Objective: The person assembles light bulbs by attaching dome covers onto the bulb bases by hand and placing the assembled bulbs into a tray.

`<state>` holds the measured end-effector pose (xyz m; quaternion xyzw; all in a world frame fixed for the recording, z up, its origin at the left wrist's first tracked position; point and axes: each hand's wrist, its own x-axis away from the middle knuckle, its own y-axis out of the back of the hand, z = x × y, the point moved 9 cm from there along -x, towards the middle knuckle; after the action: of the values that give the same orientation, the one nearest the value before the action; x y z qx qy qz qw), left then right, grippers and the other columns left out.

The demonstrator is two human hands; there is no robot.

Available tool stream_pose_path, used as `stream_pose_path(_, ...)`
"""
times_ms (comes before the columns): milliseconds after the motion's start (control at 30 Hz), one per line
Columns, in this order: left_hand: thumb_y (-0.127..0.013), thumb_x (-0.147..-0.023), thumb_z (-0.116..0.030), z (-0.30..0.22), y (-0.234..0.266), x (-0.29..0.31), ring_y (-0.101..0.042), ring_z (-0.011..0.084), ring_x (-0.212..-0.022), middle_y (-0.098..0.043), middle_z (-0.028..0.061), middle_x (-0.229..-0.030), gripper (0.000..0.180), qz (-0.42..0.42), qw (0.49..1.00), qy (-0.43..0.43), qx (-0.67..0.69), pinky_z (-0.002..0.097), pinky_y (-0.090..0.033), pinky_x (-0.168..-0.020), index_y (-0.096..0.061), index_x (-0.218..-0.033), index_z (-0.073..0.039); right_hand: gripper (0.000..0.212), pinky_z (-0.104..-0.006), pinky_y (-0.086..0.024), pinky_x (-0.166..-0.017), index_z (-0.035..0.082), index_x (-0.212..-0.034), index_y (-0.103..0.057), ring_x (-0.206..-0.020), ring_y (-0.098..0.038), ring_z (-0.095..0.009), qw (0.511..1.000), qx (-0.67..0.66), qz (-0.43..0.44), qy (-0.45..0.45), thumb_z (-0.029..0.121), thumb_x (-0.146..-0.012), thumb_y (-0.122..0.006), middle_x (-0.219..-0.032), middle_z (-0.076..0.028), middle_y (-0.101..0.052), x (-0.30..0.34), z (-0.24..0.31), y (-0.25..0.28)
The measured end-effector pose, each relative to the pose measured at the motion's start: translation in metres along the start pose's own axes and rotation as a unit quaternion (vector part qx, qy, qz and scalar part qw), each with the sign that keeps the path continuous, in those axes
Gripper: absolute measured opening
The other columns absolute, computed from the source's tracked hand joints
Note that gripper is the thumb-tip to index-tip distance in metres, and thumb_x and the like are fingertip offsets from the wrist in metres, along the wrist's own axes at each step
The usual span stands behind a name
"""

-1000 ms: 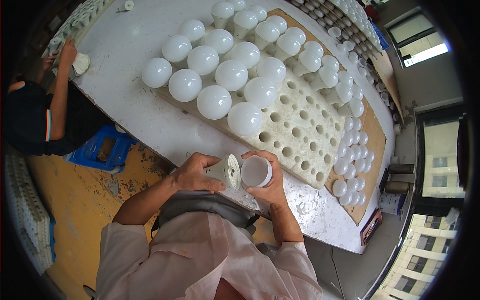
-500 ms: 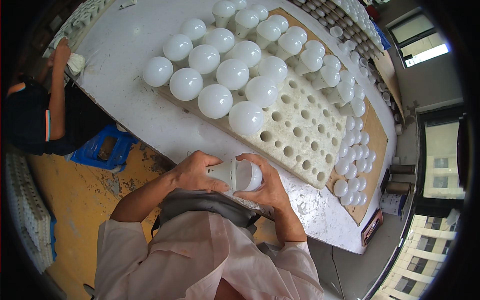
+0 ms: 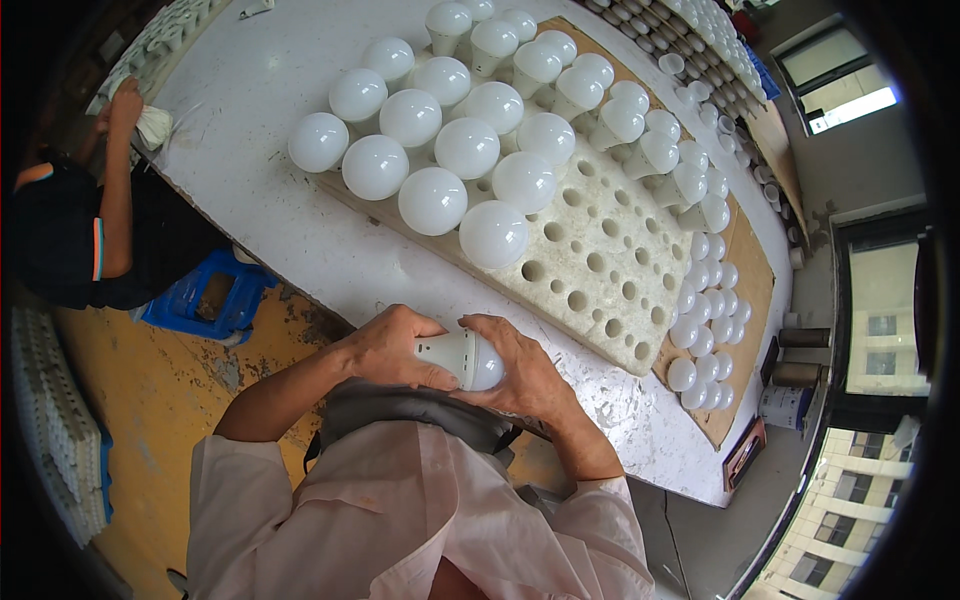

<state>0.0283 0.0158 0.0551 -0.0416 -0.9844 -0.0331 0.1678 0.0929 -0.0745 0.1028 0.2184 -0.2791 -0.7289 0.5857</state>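
Above the table's near edge, my left hand [image 3: 392, 348] is closed round the white tapered base [image 3: 445, 352] of a light bulb, which lies roughly sideways. My right hand [image 3: 528, 372] cups a milky dome cover [image 3: 487, 366] from the right, its palm against the rounded end. The dome's rim meets the wide end of the base. Beyond my hands, a white foam board [image 3: 640, 318] full of round holes carries several upright bulbs [image 3: 433, 201] with glossy domes on its left and far parts. The holes nearer its right end show bare.
Small white domes [image 3: 683, 375] sit in rows on a cardboard sheet [image 3: 752, 280] to the right. Racks with more white parts [image 3: 680, 30] stand at the far right. Another person's hand [image 3: 124, 104] is at the table's left edge, near a blue stool [image 3: 205, 300]. Stacked trays [image 3: 60, 430] stand lower left.
My right hand has brought the dome cover left against the base; the gap and open rim seen earlier are closed. My left hand keeps its hold in nearly the same place.
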Motion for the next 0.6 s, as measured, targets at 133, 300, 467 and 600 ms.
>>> stream_pose_path(133,-0.083,-0.068,-0.030,-0.001,-0.001,0.001,-0.061,0.0099,-0.071,-0.067,0.0083,-0.076,0.047,-0.001,0.999,-0.036,-0.025,0.0255,-0.050,-0.064,-0.067,-0.094,0.005,0.078,-0.0408,-0.051,-0.085,0.003,-0.126,-0.042,-0.105,-0.056,-0.035,1.000,0.001,-0.014,0.021,0.021,-0.062,-0.083,-0.120,-0.017,-0.052,0.004,0.000,-0.007)
stream_pose_path(300,-0.083,-0.068,-0.030,-0.004,-0.004,0.001,-0.062,0.0114,-0.075,-0.068,0.0100,-0.080,0.046,0.001,0.996,-0.065,-0.053,0.0266,-0.050,-0.066,-0.067,-0.093,0.004,0.077,-0.0400,-0.051,-0.084,0.002,-0.125,-0.041,-0.103,-0.057,-0.034,0.998,0.009,-0.037,0.056,0.016,-0.061,-0.082,-0.119,-0.016,-0.053,0.007,0.001,-0.011)
stream_pose_path(467,-0.082,-0.067,-0.034,-0.001,-0.010,-0.001,-0.063,0.0130,-0.072,-0.068,0.0121,-0.077,0.047,0.008,0.997,-0.049,-0.055,0.0275,-0.050,-0.065,-0.068,-0.090,0.004,0.070,-0.0394,-0.049,-0.083,0.000,-0.120,-0.048,-0.098,-0.057,-0.034,0.978,-0.039,-0.129,0.158,0.011,-0.060,-0.082,-0.116,-0.018,-0.053,0.009,0.017,-0.003)
stream_pose_path(600,-0.080,-0.066,-0.037,-0.012,-0.017,-0.003,-0.062,0.0139,-0.064,-0.066,0.0120,-0.068,0.047,0.017,0.998,-0.050,-0.044,0.0277,-0.050,-0.059,-0.068,-0.080,0.006,0.062,-0.0390,-0.049,-0.079,-0.001,-0.114,-0.053,-0.094,-0.057,-0.031,0.956,-0.081,-0.197,0.202,0.008,-0.059,-0.080,-0.111,-0.017,-0.054,0.020,0.018,0.001)
